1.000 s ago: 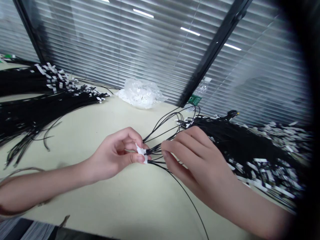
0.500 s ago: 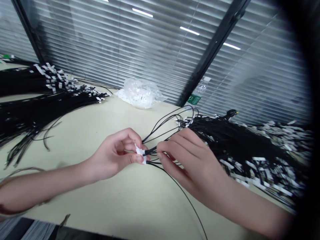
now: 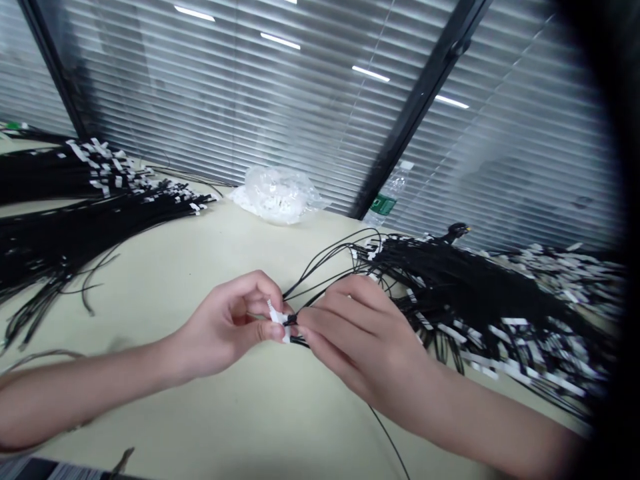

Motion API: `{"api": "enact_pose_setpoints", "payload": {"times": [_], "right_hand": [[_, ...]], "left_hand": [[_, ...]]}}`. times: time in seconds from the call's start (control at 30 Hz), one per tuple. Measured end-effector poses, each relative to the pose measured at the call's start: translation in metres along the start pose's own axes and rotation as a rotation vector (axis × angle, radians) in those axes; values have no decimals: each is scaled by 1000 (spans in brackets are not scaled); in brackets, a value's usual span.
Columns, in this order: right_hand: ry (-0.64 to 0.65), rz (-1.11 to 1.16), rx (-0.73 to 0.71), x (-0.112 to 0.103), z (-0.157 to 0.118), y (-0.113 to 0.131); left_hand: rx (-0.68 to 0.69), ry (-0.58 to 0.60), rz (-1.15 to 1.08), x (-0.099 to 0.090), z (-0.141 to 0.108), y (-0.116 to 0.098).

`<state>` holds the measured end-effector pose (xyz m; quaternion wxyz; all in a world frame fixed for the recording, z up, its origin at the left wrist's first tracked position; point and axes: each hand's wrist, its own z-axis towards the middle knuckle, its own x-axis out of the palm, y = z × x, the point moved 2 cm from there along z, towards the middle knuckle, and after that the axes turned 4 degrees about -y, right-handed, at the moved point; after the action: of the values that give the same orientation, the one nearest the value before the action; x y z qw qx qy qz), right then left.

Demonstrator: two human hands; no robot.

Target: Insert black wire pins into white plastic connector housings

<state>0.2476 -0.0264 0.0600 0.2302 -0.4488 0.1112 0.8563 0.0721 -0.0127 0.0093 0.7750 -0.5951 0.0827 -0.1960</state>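
Between thumb and fingers, my left hand [image 3: 235, 317] pinches a small white connector [image 3: 278, 320] above the table's middle. Several thin black wires [image 3: 320, 257] run out of its right side, some looping up and back, one trailing down toward the front edge. My right hand [image 3: 357, 333] is closed on the black wires close to the connector, its thumb and fingertips almost touching it. The wire ends inside the connector are too small to make out.
Black wire bundles with white tips [image 3: 90, 220] lie at the left. Another large pile of black wires [image 3: 465, 287] spreads over the right side. Behind stand a clear plastic bag [image 3: 280, 193] with white pieces and a water bottle [image 3: 387, 197], before window blinds [image 3: 225, 87].
My right hand has slid left along the wires, up to the connector. My left hand keeps its pinch. The whole view has shifted slightly.
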Motion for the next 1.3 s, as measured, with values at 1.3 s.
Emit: {"api": "enact_pose_setpoints", "payload": {"times": [1.3], "right_hand": [[311,-7,196,-18,2,-5]], "left_hand": [[-194,-177,-273,-18,16,-2]]}}
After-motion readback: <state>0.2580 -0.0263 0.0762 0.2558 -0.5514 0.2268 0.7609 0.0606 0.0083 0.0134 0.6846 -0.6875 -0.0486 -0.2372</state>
